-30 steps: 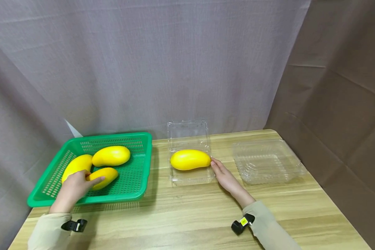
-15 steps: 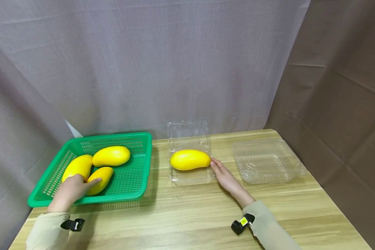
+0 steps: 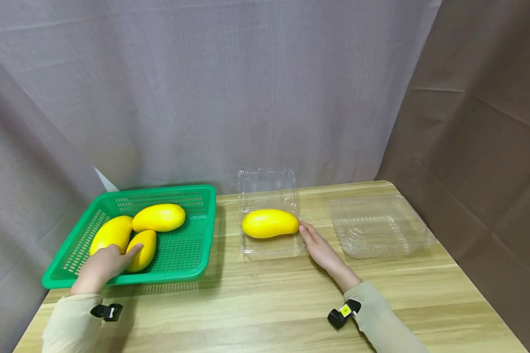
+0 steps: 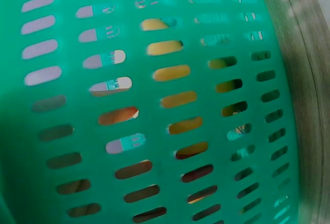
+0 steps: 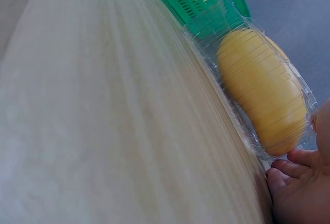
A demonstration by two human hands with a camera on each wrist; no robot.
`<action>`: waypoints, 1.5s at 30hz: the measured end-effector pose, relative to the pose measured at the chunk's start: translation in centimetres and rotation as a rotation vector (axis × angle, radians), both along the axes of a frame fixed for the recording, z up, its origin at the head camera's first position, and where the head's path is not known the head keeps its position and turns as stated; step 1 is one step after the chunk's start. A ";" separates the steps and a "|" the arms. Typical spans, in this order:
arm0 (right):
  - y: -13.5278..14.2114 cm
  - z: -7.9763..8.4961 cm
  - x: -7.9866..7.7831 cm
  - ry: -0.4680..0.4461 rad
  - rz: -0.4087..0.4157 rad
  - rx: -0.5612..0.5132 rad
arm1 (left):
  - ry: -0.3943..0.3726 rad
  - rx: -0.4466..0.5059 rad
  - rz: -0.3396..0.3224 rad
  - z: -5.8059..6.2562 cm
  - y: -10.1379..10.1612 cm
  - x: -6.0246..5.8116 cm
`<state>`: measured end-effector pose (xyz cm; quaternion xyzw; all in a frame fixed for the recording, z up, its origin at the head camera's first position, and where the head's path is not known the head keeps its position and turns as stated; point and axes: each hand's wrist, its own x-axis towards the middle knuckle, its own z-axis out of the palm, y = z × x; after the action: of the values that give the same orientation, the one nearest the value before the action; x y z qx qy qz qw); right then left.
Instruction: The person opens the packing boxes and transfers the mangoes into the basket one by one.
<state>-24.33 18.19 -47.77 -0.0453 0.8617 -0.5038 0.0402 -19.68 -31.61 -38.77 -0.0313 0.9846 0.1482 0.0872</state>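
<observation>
Three yellow mangoes lie in a green plastic basket point(image 3: 207, 235) on the left. My left hand point(image 3: 103, 265) reaches over its front rim and grips the front mango point(image 3: 144, 250), thumb on top; the other fingers are hidden between this mango and the left mango point(image 3: 110, 235). The back mango point(image 3: 159, 218) lies behind. In the left wrist view the slotted basket wall point(image 4: 154, 95) hides most of the hand. A fourth-side clear clamshell box point(image 3: 271, 251) stands mid-table, lid up, with a mango point(image 3: 270, 223) inside. My right hand point(image 5: 301, 182) touches its right end with extended fingers.
Another clear plastic container point(image 3: 380, 230), possibly several nested, sits at the right of the wooden table point(image 3: 265, 309). A grey curtain point(image 3: 265, 98) hangs behind the table's back edge, and a brown cloth point(image 3: 481, 186) lines the right side.
The front mango has turned from slanting sideways to more upright in view, under my left hand. My right hand stays at the clamshell box. The head view has shifted slightly.
</observation>
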 end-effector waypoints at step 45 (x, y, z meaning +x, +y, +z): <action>0.1 -0.2 -0.1 -0.011 0.001 -0.007 | 0.423 0.016 -0.264 9.1 12.7 -2.6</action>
<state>-24.43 18.24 -48.00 -0.0430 0.8597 -0.5069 0.0451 -22.25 -18.89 -29.62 0.1298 0.9754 0.1464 -0.1018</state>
